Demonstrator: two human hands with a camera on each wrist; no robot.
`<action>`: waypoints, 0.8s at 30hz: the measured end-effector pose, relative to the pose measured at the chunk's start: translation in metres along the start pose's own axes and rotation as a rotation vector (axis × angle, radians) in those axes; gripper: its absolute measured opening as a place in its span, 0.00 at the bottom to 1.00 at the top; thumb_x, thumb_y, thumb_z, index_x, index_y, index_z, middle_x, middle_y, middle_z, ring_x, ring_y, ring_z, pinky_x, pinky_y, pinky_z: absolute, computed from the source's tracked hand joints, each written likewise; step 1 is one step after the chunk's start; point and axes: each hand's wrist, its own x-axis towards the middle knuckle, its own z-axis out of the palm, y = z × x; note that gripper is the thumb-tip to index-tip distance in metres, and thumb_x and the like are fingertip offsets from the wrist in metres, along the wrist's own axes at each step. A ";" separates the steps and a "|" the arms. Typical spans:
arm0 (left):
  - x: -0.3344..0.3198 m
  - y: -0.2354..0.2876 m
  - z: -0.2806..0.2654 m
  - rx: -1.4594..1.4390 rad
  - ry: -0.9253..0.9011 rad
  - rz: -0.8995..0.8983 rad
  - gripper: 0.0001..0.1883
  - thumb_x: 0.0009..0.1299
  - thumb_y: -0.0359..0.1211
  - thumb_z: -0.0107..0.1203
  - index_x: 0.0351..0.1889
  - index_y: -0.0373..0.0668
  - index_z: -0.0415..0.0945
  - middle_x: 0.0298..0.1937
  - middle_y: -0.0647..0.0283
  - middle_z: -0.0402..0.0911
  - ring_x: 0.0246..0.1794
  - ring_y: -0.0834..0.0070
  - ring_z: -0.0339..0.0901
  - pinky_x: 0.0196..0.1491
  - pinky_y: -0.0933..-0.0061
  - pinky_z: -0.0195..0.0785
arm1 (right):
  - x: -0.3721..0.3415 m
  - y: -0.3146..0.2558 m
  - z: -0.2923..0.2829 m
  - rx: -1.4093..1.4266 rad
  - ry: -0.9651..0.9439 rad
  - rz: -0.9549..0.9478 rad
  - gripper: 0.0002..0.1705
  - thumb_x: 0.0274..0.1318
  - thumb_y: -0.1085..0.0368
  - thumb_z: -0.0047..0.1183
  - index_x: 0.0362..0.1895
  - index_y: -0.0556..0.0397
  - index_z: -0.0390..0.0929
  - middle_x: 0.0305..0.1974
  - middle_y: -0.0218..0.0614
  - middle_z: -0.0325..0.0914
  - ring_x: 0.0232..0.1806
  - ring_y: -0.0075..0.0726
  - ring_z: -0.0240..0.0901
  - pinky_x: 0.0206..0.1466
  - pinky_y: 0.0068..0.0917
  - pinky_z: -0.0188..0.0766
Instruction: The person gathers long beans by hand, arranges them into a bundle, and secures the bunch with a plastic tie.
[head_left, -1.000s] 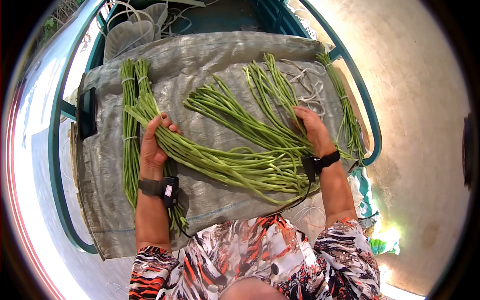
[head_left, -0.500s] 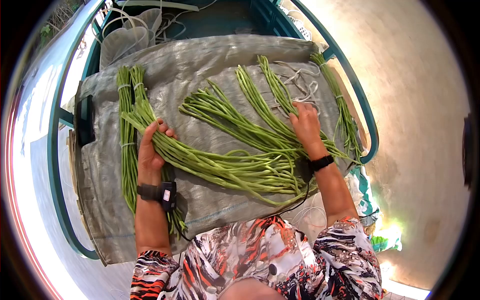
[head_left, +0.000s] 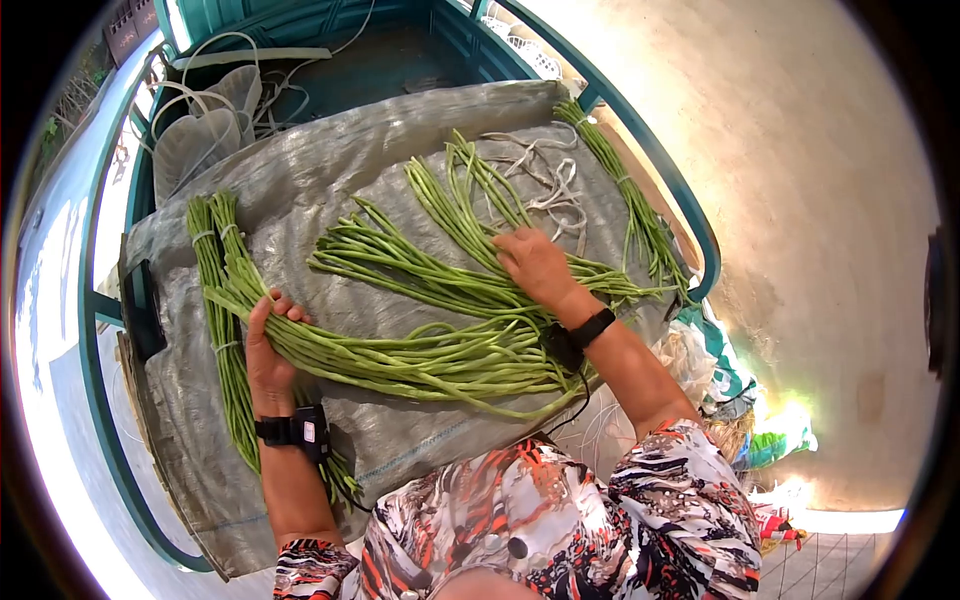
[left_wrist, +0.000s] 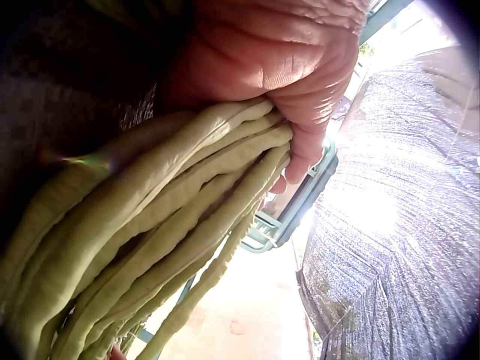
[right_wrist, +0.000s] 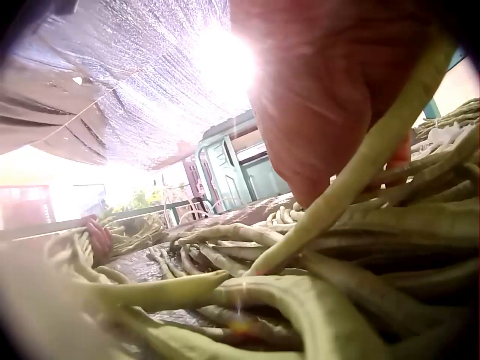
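Observation:
In the head view my left hand [head_left: 270,350] grips a thick bundle of long green beans [head_left: 400,360] near one end, its thumb and fingers round the stems. The left wrist view shows these pale beans [left_wrist: 172,217] running down from under the palm. My right hand [head_left: 540,270], fingers curled, holds some loose long beans [head_left: 445,205] fanned out at the middle of the sheet. Beside them lies another loose clump of beans [head_left: 380,260]. In the right wrist view one bean [right_wrist: 352,176] slants up in front of the right hand.
A grey woven sheet [head_left: 170,400] covers the work surface. Tied bean bundles lie at the left [head_left: 215,310] and right [head_left: 635,205]. White strips [head_left: 560,195] lie behind the right hand. Green metal rails [head_left: 670,190] flank the sheet, and clear baskets [head_left: 190,150] stand beyond it.
My right hand has moved left across the loose beans, bringing the two separate right-hand strands closer together. The left hand keeps its hold on the thick bundle. The head view has shifted.

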 end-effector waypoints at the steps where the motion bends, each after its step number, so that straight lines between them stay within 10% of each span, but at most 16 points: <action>1: 0.000 0.000 0.000 -0.002 0.003 -0.001 0.10 0.72 0.37 0.54 0.45 0.43 0.72 0.32 0.70 0.73 0.36 0.75 0.73 0.46 0.67 0.71 | -0.001 0.000 0.000 0.003 0.001 0.009 0.11 0.52 0.64 0.55 0.41 0.46 0.81 0.36 0.41 0.76 0.40 0.52 0.72 0.42 0.42 0.72; 8: 0.000 -0.001 0.000 -0.016 0.010 -0.019 0.10 0.71 0.37 0.54 0.45 0.43 0.72 0.32 0.70 0.73 0.36 0.74 0.73 0.47 0.67 0.71 | 0.003 0.017 0.001 -0.193 0.290 0.168 0.13 0.51 0.59 0.56 0.41 0.49 0.78 0.37 0.43 0.75 0.40 0.52 0.72 0.44 0.48 0.70; 11: -0.001 0.001 -0.003 -0.024 0.029 -0.010 0.10 0.71 0.36 0.55 0.45 0.43 0.72 0.32 0.70 0.73 0.36 0.74 0.73 0.47 0.67 0.70 | 0.006 0.032 0.005 -0.212 0.073 0.423 0.18 0.48 0.57 0.58 0.43 0.51 0.77 0.39 0.43 0.76 0.42 0.53 0.72 0.44 0.50 0.69; 18: -0.002 -0.001 0.002 -0.022 0.046 0.013 0.10 0.70 0.35 0.56 0.44 0.42 0.73 0.32 0.70 0.74 0.37 0.73 0.74 0.46 0.67 0.71 | 0.008 0.053 0.009 0.309 0.078 0.591 0.22 0.48 0.52 0.57 0.43 0.53 0.77 0.39 0.41 0.79 0.39 0.49 0.75 0.43 0.44 0.69; 24: 0.000 -0.001 -0.001 -0.021 0.045 0.007 0.09 0.70 0.36 0.56 0.43 0.43 0.73 0.31 0.71 0.74 0.36 0.73 0.75 0.45 0.68 0.72 | 0.009 0.063 0.012 0.738 0.222 0.582 0.14 0.48 0.69 0.59 0.41 0.56 0.73 0.33 0.29 0.75 0.32 0.23 0.70 0.36 0.24 0.67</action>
